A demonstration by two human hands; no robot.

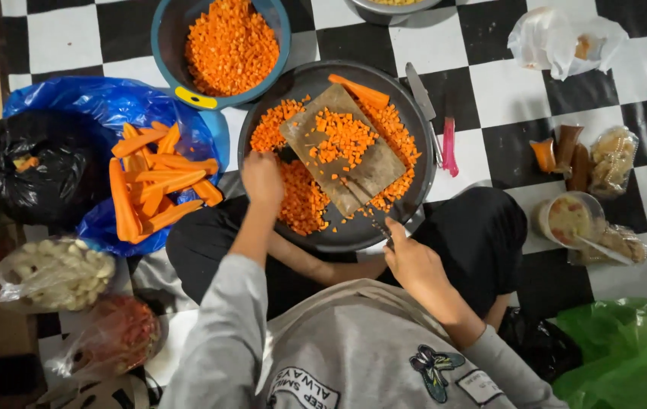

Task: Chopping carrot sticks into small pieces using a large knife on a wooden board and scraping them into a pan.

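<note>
Two hands work over a dark tray (pixel 251 132) on the floor: right hand (pixel 412 257) at 5 o'clock, fingers clenched on a knife (pixel 369 216) across the board (pixel 373 170); left hand (pixel 261 178) at 9, fingers curled, scooping diced carrot (pixel 301 201). Sticks (pixel 153 182) wait on a blue bag (pixel 89 98) within left reach.

The person sits cross-legged, both arms in grey sleeves reaching toward twelve o'clock. The left hand (pixel 261 178) is curled, knuckles up, at about eleven o'clock. The right hand (pixel 411 257) is closed in a grip nearer, at one o'clock.

Tray (pixel 414 113) hemmed by bowl (pixel 164 45), knife (pixel 420 91)
</note>
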